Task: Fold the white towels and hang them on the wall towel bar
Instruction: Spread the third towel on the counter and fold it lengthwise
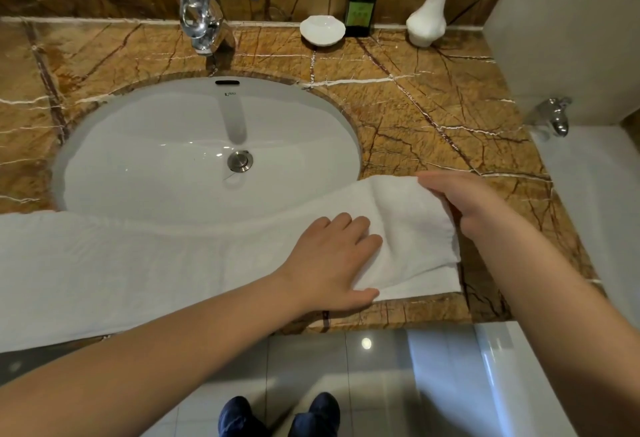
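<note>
Pinching the right end of the towel (138, 263) in your right hand (464, 204) with your left hand (332, 260) flat on it where it lies along the front of the counter (415, 107), carry that end squarely leftward so the edges meet without a crease.
</note>
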Demonstrator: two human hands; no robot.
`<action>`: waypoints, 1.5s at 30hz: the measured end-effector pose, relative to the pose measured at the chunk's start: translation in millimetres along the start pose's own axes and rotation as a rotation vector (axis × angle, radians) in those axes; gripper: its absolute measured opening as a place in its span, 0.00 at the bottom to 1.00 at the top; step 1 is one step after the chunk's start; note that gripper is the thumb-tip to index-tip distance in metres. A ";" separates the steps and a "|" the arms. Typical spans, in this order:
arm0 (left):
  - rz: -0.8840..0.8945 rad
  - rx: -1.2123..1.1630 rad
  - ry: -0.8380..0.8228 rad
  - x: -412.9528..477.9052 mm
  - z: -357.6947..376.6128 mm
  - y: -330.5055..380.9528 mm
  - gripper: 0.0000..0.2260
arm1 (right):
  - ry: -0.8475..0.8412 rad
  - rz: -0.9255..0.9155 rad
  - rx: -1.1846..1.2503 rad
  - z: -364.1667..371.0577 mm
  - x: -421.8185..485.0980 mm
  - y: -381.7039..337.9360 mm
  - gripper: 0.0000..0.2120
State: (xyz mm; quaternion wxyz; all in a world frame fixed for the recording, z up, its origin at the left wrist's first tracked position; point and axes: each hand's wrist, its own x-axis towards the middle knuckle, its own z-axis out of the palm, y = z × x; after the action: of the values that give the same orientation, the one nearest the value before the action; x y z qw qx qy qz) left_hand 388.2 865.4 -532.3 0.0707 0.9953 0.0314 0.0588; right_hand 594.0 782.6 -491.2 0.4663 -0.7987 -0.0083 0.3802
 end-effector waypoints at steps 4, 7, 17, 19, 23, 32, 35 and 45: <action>0.036 -0.008 0.008 2.1 -2.3 -0.6 0.27 | 0.091 -0.106 0.116 0.0 1.1 1.9 0.18; 0.079 0.004 0.006 5.2 -2.8 -0.5 0.26 | 0.217 -0.295 0.082 -0.9 -7.3 7.4 0.20; 0.171 0.042 0.002 3.2 -9.0 4.1 0.17 | -0.003 -0.033 -0.132 -23.4 -18.4 22.6 0.28; 0.197 0.040 0.004 4.2 -8.8 7.9 0.11 | -0.046 -0.040 -0.235 -27.8 -29.0 29.5 0.31; 0.179 -0.009 0.026 4.5 -5.8 13.9 0.07 | -0.048 -0.115 -0.304 -37.1 -39.8 38.7 0.36; 0.117 0.057 -0.029 2.1 -8.8 22.4 0.13 | 0.056 -0.160 -0.208 -40.2 -57.3 79.1 0.36; 0.110 0.083 -0.036 1.4 -9.5 25.9 0.13 | 0.127 -0.178 -0.085 -37.3 -64.8 93.9 0.29; 0.129 0.125 0.015 -6.2 -3.9 29.6 0.05 | 0.139 -1.066 -1.021 -28.4 -86.5 122.5 0.10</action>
State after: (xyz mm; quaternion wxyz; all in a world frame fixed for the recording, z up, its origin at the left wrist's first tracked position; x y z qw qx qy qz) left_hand 383.2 836.3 -524.9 0.0040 0.9972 -0.0287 0.0687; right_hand 508.1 660.6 -523.5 0.1576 -0.8259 -0.5413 -0.0002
